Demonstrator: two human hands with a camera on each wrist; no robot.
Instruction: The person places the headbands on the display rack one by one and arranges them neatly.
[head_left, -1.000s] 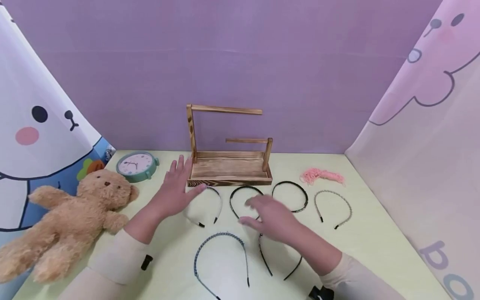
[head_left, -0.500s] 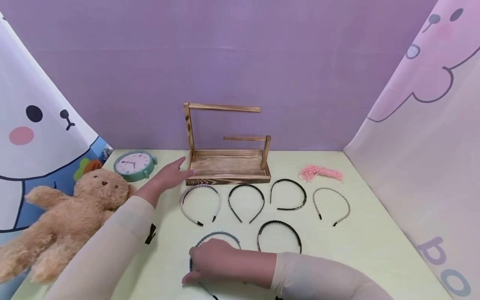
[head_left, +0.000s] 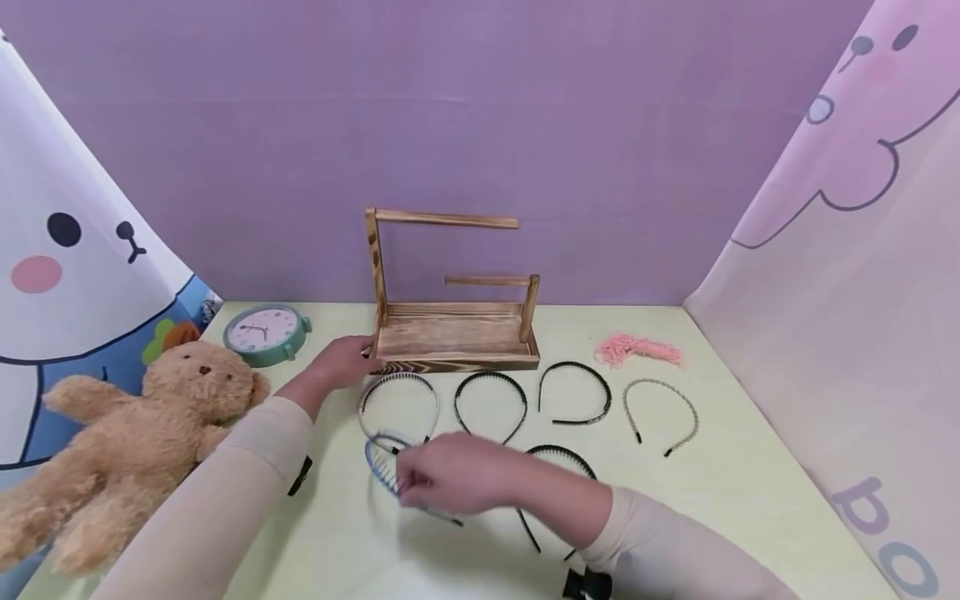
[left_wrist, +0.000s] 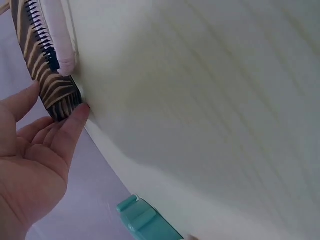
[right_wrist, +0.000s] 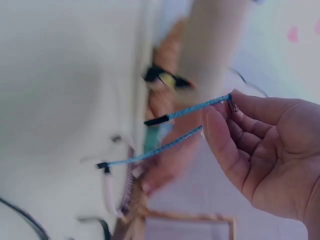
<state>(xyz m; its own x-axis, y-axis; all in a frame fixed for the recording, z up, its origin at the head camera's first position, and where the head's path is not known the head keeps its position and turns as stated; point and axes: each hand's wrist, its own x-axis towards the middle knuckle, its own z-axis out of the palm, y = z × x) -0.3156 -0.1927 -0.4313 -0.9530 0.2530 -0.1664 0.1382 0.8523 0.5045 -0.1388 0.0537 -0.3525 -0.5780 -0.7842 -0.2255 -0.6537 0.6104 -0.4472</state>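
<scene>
At the far left of the head view lies a tan plush teddy bear (head_left: pixel 150 446) on its back; behind it, on the pale yellow-green tabletop (head_left: pixel 750 500), rests a round teal clock (head_left: pixel 264 332) with a pale pink face; next comes the person's left hand (head_left: pixel 341 362), thumb and fingers closed on opposite sides of the near left corner of a brown wood-grained stand (head_left: pixel 450 335) with a tray and two horizontal bars; just in front of the stand lies a whitish headband (head_left: pixel 401 376) with dark teeth; the person's right hand (head_left: pixel 461 475) pinches a slender blue headband (right_wrist: pixel 197 106) between thumb and curled fingers, above the table, its black-tipped ends free; the blue arch overlaps the whitish headband's lower ends in view; further right lie a thin black toothed headband (head_left: pixel 490 375), another black headband (head_left: pixel 562 451) nearer the person and partly behind the right forearm, and a third black headband (head_left: pixel 606 392) turned sideways; beyond are a bundle of pink yarn (head_left: pixel 637 350) and a beige, braided-looking headband (head_left: pixel 662 382).
</scene>
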